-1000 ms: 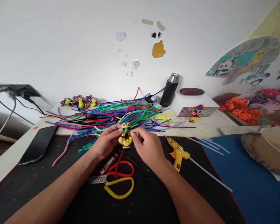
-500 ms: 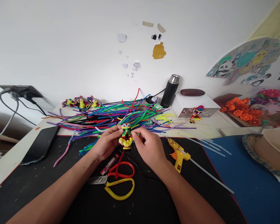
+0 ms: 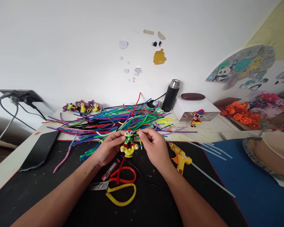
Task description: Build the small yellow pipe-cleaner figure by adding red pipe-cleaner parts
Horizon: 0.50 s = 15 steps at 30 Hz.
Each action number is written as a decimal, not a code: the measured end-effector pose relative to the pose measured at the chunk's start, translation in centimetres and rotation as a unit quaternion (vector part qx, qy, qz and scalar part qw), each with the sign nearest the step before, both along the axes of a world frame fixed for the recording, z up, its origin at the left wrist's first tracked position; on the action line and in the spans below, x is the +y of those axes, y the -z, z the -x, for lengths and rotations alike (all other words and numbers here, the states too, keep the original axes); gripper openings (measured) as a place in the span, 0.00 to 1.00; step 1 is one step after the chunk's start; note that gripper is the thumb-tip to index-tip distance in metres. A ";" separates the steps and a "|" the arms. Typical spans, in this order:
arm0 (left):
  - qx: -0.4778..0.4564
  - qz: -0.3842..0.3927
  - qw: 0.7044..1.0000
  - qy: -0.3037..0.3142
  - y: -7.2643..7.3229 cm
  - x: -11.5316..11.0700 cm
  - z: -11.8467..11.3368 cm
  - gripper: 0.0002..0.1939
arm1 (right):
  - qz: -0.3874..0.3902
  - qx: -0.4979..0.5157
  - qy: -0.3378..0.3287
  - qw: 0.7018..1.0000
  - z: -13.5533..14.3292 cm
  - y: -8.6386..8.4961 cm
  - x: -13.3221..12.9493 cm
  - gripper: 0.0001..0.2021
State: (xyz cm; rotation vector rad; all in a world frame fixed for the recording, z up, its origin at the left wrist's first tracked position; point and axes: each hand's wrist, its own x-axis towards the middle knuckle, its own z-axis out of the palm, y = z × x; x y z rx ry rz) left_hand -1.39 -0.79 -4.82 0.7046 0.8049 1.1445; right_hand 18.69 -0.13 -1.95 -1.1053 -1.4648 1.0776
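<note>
My left hand [image 3: 111, 147] is closed around the side of a small pipe-cleaner figurine [image 3: 129, 146], with a green face, a black beard, a yellow-and-blue hat band and red and yellow clothing. The figurine stands upright above the black mat. Just right of its head, my right hand [image 3: 155, 148] has thumb and forefinger pinched together; whatever is between them is too small to make out. Below the figurine lie scissors [image 3: 123, 202] with one red and one yellow handle, beside a small dark red packet [image 3: 110, 169].
Behind the hands spreads a heap of coloured pipe cleaners [image 3: 132, 116]. A yellow glue gun [image 3: 181, 157] lies right, with loose glue sticks [image 3: 213, 151] beyond. A phone [image 3: 39, 150] lies left. A black flask [image 3: 171, 96], white box [image 3: 198, 105] and finished figurine [image 3: 197, 118] stand behind.
My right fingertips have moved slightly away from the figurine's head, to the right. More of the figurine's face and chest shows now. The camera view has tilted up a little.
</note>
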 end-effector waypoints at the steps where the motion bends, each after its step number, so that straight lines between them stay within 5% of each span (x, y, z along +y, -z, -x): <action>1: -0.001 -0.002 1.000 0.001 -0.1 0.0 0.0 0.14 | 0.010 0.008 -0.002 1.000 0.0 0.0 0.1 0.15; 8: -0.053 -0.007 0.999 -0.011 -1.2 0.3 1.0 0.18 | 0.017 -0.032 -0.002 0.999 -0.2 0.4 0.6 0.15; 15: -0.094 -0.010 0.993 -0.073 -1.3 1.0 2.6 0.13 | -0.074 -0.270 -0.006 0.960 0.0 1.5 0.1 0.10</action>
